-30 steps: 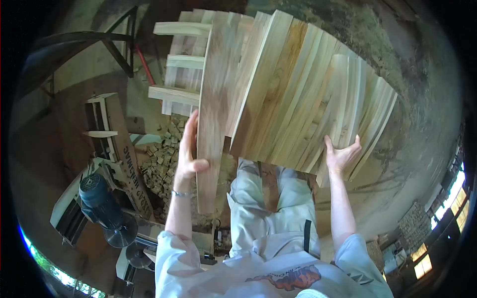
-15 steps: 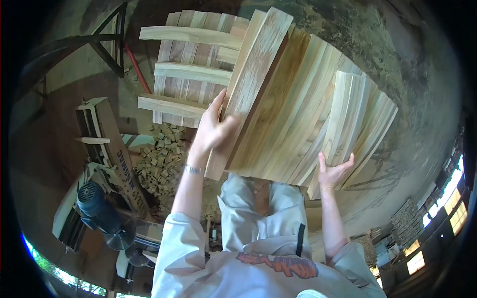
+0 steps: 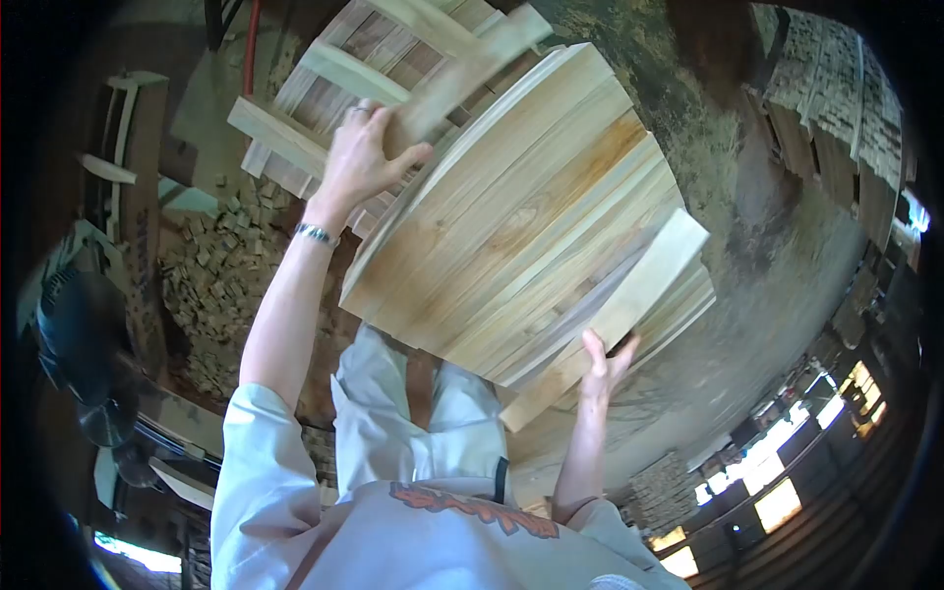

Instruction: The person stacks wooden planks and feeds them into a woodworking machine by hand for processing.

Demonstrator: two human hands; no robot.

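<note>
My left hand point(image 3: 364, 157) grips a wooden board point(image 3: 477, 74), blurred by motion, which slants over the gap between two stacks. Under and to the right of it lies a large stack of planks point(image 3: 511, 211), its top a row of planks side by side. My right hand point(image 3: 607, 366) is closed around the near part of a pale wooden board point(image 3: 644, 280) over the right side of that stack. Left of the stack is a second layered pile of planks point(image 3: 388, 44) with spaced crosspieces point(image 3: 349, 71) on top; my left hand is close to it.
A heap of small wood offcuts point(image 3: 221, 285) covers the floor at left. Beyond it stands a machine with a dark motor point(image 3: 84, 324). Stacked timber point(image 3: 836, 98) is at the upper right, with bright windows point(image 3: 777, 506) at the lower right.
My view has turned. My left hand has carried its board leftward off the large stack, toward the second pile. The board at my right hand now lies at a different angle.
</note>
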